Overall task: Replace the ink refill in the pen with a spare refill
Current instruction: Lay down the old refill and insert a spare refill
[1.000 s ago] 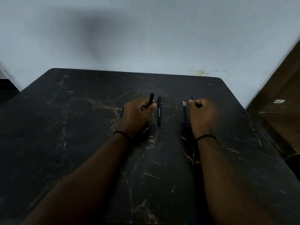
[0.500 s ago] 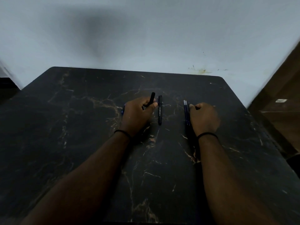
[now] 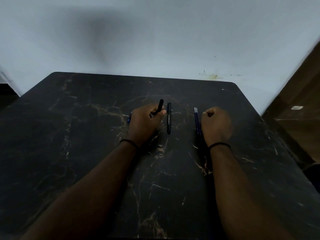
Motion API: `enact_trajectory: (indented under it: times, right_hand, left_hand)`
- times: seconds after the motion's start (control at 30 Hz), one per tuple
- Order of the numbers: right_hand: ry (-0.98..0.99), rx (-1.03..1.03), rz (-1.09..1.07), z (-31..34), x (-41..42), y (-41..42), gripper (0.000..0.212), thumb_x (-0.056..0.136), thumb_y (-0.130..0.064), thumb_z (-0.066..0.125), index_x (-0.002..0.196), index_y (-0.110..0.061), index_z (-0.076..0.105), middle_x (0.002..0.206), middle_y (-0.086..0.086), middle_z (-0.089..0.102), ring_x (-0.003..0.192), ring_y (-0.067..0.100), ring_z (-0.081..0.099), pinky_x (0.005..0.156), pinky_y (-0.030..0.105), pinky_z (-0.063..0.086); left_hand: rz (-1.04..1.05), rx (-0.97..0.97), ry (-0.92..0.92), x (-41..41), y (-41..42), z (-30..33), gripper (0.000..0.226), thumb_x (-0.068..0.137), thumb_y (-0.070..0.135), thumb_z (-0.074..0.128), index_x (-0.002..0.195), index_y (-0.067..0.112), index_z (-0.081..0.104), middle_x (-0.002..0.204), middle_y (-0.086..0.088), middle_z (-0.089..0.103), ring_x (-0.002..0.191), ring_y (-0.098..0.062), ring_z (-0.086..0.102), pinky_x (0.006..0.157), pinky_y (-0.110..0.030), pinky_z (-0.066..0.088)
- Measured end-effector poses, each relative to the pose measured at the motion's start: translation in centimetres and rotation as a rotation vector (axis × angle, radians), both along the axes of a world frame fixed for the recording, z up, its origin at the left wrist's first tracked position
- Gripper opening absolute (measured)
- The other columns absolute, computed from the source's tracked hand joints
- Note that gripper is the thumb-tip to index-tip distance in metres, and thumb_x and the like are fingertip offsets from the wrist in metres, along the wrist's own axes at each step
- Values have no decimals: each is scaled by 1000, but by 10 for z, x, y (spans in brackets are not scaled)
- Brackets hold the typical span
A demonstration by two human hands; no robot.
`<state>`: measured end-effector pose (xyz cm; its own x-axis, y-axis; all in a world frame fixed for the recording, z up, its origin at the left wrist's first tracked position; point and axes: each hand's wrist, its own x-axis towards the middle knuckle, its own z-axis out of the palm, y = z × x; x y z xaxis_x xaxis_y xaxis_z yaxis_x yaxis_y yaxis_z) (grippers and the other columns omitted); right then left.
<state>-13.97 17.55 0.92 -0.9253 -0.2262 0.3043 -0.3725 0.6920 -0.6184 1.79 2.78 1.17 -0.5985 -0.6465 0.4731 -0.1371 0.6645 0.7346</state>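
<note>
While left hand (image 3: 144, 123) grips pen piece (image 3: 160, 106), table (image 3: 69, 153) lies open.

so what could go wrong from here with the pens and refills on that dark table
1. The two thin blue refills lie just beside the closed right hand; a nudge could roll them away.
2. The black pen on the black marble-patterned table is easy to miss.
3. The left hand grips a black pen piece low, so it could slip.
</note>
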Motion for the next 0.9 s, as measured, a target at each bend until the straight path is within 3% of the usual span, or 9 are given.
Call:
enact_trajectory:
  times: [0.1,0.23,0.37,0.5,0.6,0.73,0.9]
  right_hand:
    - [37,39,-109,1,-1,3,18,89,-28,63,103,-22,71,118,12,65,113,35,58,94,44,51]
    - [-103,147,-182,1,-5,8,37,88,-32,66,121,-18,62,134,18,55,127,38,49,103,49,40]
    - [-89,108,-121,-2,-7,7,31,90,-22,62,120,-13,62,126,15,64,119,36,59,96,44,49]
    - [-101,-11,-35,-3,-7,4,26,93,-9,55,118,-12,62,121,16,66,113,35,61,91,38,48]
    - [-93,-57,37,-5,-5,-2,23,97,-10,52,116,-13,64,118,14,67,108,33,62,89,38,49]
    - [-97,-103,76,-8,-6,-4,19,97,-12,57,115,-14,64,115,10,69,105,28,64,86,33,48]
    - [-93,-188,59,-10,-7,-3,13,95,-15,63,108,-14,65,109,7,69,102,23,63,80,26,43]
  left_hand:
    - [1,1,-12,0,0,0,20,90,26,69,107,17,73,103,3,74,90,-4,67,82,-25,56]
    - [12,31,-19,0,0,0,22,90,28,69,108,18,73,104,3,74,90,-4,67,83,-26,56]
    - [8,25,-8,0,0,-1,22,89,26,70,109,17,73,104,3,74,91,-4,67,83,-26,56]
    - [-2,36,-16,0,-1,-1,21,90,27,69,109,19,72,102,8,72,88,6,64,81,-16,53]
    - [-19,26,-32,0,-1,-1,17,90,28,68,106,22,72,94,16,67,85,8,63,78,-16,54]
    - [-9,19,-21,0,0,-1,14,90,27,69,101,20,73,92,8,72,83,-2,67,77,-25,57]
    - [-17,43,-35,-2,-2,-3,17,90,27,68,106,20,72,95,10,71,83,0,66,77,-24,57]
